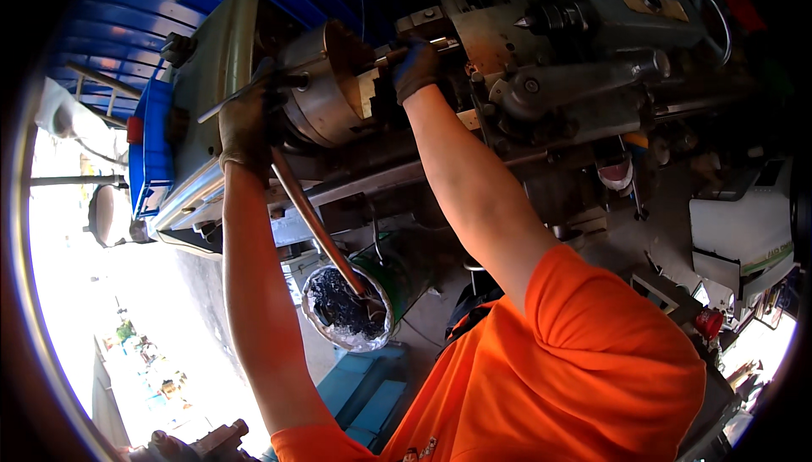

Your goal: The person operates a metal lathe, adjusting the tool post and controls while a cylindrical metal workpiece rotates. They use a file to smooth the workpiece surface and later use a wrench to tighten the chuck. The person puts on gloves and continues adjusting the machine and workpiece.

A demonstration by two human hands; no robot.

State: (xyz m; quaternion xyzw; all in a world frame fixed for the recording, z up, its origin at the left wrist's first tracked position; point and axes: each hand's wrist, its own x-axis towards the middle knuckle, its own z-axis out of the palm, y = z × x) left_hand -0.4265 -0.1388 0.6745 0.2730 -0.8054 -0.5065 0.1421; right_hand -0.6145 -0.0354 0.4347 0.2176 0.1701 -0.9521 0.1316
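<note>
Both gloved hands at the lathe chuck [326,82].
Left hand [245,124] clamped on the chuck key [245,90], right hand [416,69] closed on the workpiece [397,56] beside the chuck (a slipping key could jam fingers).

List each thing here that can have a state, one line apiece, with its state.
Left hand: gloved, gripping the long bar.
Right hand: gloved, closed on a rod by the chuck.
Chuck: mounted on the lathe, rod sticking out.
Bucket: open, tilted, holding dark scraps.
</note>
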